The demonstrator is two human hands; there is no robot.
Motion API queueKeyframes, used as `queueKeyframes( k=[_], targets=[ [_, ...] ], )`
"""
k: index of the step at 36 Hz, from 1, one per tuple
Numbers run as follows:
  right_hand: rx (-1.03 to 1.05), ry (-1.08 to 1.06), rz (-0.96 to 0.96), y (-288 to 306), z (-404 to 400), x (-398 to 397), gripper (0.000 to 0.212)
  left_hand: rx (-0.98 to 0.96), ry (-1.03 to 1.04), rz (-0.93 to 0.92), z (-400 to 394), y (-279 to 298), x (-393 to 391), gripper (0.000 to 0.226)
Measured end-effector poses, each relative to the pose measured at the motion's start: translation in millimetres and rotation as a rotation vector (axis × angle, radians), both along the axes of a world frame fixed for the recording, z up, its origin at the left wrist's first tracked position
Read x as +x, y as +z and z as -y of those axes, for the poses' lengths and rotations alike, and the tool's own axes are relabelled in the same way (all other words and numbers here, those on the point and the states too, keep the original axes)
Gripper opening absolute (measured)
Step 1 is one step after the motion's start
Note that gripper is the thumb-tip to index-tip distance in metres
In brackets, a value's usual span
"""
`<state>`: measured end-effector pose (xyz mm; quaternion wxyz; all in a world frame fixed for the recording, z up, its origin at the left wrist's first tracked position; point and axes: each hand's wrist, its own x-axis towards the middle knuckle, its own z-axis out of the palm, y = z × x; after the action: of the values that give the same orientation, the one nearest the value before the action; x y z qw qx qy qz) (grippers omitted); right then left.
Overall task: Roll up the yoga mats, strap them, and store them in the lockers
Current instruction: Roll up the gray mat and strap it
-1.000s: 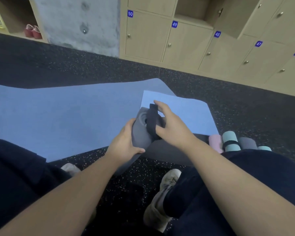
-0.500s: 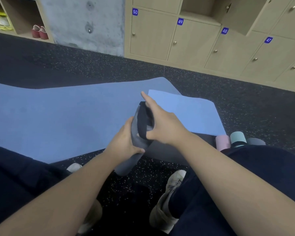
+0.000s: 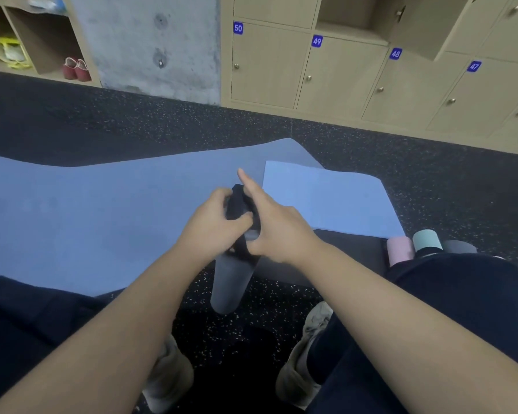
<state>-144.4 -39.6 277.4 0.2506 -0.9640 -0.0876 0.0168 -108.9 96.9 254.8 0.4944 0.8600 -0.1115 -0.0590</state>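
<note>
A rolled grey yoga mat [image 3: 231, 282] stands tilted between my knees, its lower end near the floor. A black strap [image 3: 240, 201] wraps its upper end. My left hand [image 3: 213, 228] grips the roll's top with the thumb over the strap. My right hand [image 3: 277, 228] holds the strap from the right, its index finger pointing straight up. A large blue mat [image 3: 87, 210] lies flat behind, and a lighter blue mat [image 3: 326, 198] lies unrolled to the right. Wooden lockers [image 3: 341, 76] numbered 47 to 50 line the far wall; one upper locker [image 3: 350, 13] stands with its door open.
Rolled pink [image 3: 399, 249], teal [image 3: 426, 239] and grey [image 3: 458, 246] mats lie by my right knee. A flat dark mat [image 3: 341, 249] lies under the light blue one. Open shelves [image 3: 36, 43] at far left hold red shoes [image 3: 75, 68]. A concrete pillar [image 3: 156, 43] stands between shelves and lockers.
The roll has turned more upright, its lower end swinging toward me. My left hand slid up from the roll's side onto its top over the strap. My right hand stays on the strap.
</note>
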Motion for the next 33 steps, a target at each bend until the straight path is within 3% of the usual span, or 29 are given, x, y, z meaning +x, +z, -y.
queueKeyframes(
  k=[3, 10, 18, 27, 30, 33],
  targets=[
    [-0.006, -0.001, 0.003, -2, -1, 0, 0.103, 0.106, 0.009, 0.037, 0, 3, -1, 0.044],
    [-0.011, 0.001, 0.001, -1, 0, 0, 0.1, 0.016, 0.003, 0.125, -2, -4, -7, 0.041],
    [-0.043, -0.017, -0.004, -6, -1, 3, 0.102, 0.052, -0.054, 0.226, -10, -7, -1, 0.042],
    [-0.062, 0.022, 0.03, -11, 1, 4, 0.105, 0.25, -0.03, 0.351, -17, -6, -2, 0.051],
    [-0.058, 0.028, 0.035, -12, 1, 3, 0.101, 0.277, 0.003, 0.346, -18, -8, -2, 0.053],
    [-0.029, 0.023, 0.018, -12, 6, 2, 0.1, 0.293, 0.054, 0.226, -23, -13, 8, 0.066]
  ],
)
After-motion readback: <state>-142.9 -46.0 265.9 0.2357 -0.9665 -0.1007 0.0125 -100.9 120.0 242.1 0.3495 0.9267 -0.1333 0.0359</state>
